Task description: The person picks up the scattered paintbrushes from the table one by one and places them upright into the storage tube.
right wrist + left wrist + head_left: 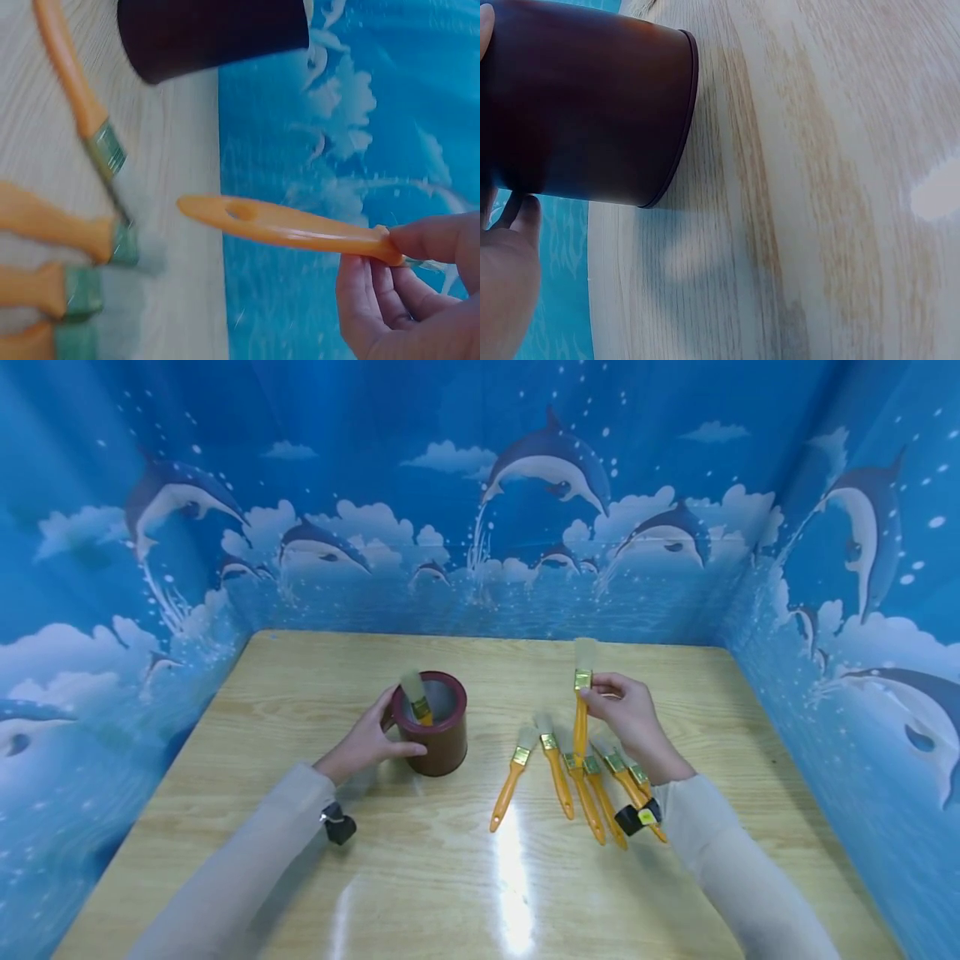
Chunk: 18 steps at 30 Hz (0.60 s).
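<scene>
My left hand [369,742] grips a dark brown-red cylindrical pot [447,750] from its left side, thumb across the front and fingers round behind. The pot stands upright on the wooden table, and one paintbrush [415,695] leans inside it, bristles up above the rim. Between thumb and fingers of my right hand [632,717] is another paintbrush [581,727], pinched near its gold ferrule. In the head view it points bristles up; its orange handle [285,227] extends toward the pot side in the right wrist view. Loose paintbrushes lie below this hand.
Several orange-handled paintbrushes [556,777] lie fanned on the table [420,877], bristles toward the far edge, with one brush [507,793] set apart nearest the pot. A blue dolphin-print curtain [420,593] encloses the table at the back and sides.
</scene>
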Motion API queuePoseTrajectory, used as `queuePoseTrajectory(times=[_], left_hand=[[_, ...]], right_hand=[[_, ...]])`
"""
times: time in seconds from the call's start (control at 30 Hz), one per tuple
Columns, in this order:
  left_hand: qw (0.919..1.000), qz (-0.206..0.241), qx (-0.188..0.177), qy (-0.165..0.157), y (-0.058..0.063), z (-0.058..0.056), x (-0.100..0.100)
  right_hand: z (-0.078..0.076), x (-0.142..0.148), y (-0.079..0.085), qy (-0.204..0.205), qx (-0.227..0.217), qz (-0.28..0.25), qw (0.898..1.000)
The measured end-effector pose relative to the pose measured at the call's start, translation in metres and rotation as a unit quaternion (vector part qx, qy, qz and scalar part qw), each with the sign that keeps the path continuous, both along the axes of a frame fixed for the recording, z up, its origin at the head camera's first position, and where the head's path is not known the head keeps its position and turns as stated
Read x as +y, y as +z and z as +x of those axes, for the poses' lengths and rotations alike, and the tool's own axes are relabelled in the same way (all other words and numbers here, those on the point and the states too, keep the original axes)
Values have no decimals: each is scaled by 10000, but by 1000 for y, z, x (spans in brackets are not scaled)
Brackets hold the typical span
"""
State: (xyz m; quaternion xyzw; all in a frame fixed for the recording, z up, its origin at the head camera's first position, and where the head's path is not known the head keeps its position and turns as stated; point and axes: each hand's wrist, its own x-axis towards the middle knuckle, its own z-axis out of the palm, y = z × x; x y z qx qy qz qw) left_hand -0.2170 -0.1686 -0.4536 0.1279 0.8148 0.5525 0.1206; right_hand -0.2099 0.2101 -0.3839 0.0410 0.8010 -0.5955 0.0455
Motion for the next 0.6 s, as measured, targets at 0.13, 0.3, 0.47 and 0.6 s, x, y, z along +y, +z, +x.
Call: queuePoseTrajectory(times=[0.13,0.3,0.47,0.6], left_hand=[[10000,29,-1,-12,1,1,0],[9999,106,5,-80,2,1,2],[9998,147,38,-106,2,1,2],[9999,117,43,-33,0,0,1]], right_hand=[[-6,-22,13,177,86,-250,9995],[-10,-48,29,400,238,-455,9979],[-15,-72,41,606,443,-711,9946],[-19,-89,49,733,597,-854,9919]])
